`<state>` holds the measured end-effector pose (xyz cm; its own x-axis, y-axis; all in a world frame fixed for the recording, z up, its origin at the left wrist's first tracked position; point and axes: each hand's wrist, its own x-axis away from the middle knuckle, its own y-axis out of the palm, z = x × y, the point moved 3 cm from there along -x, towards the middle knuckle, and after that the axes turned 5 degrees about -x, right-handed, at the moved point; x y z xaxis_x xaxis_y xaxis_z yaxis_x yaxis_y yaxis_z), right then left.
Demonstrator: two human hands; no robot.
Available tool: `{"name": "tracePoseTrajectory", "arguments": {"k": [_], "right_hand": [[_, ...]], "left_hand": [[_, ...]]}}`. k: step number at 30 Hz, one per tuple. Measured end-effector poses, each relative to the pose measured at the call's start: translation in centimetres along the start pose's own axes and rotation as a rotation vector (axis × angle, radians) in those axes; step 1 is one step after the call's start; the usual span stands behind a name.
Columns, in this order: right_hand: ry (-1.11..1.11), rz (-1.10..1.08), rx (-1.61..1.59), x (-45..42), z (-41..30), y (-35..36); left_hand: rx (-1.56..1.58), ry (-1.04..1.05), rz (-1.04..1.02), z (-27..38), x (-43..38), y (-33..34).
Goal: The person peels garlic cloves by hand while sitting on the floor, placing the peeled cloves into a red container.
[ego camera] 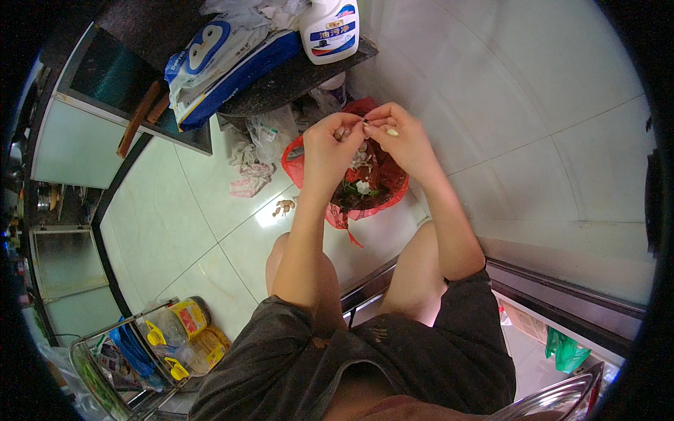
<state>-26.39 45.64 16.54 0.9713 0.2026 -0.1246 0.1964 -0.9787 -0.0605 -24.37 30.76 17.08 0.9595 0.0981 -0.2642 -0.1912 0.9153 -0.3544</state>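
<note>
My left hand [333,142] and my right hand [404,138] meet at the fingertips above a bin lined with a red plastic bag [396,196]. Pinched between the fingertips is a small piece, mostly hidden, with a dark spot. Curled in my left hand are pale, skin-covered cloves [342,132] that look like garlic. A smooth yellowish peeled clove [392,132] is tucked in the fingers of my right hand. Inside the bag lie green leaf scraps [347,190], a white crumpled piece [363,187] and pale papery skins [361,158].
Several small brown pieces [284,207] lie on the tiled floor [200,210] beside a crumpled cloth [251,179]. Above, a dark shelf [279,87] holds a wipes pack [226,68] and a white spray bottle [333,31]. Oil bottles [189,337] stand in a rack at lower left. A tiled wall [505,131] rises at right.
</note>
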Motion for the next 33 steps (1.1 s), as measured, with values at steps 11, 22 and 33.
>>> {"name": "tracePoseTrajectory", "arguments": {"k": [11,22,33], "right_hand": [[0.085,-0.047,0.010,0.2,-0.1,-0.2],[0.057,-0.019,-0.010,0.3,-1.6,0.1],[0.194,-0.092,-0.289,0.5,-1.8,-0.1]], "left_hand": [[-0.065,0.012,0.014,1.2,0.0,-0.7],[-0.041,0.021,0.027,-0.2,-0.1,-0.3],[0.526,-0.358,-0.187,0.0,0.0,-0.8]]}}
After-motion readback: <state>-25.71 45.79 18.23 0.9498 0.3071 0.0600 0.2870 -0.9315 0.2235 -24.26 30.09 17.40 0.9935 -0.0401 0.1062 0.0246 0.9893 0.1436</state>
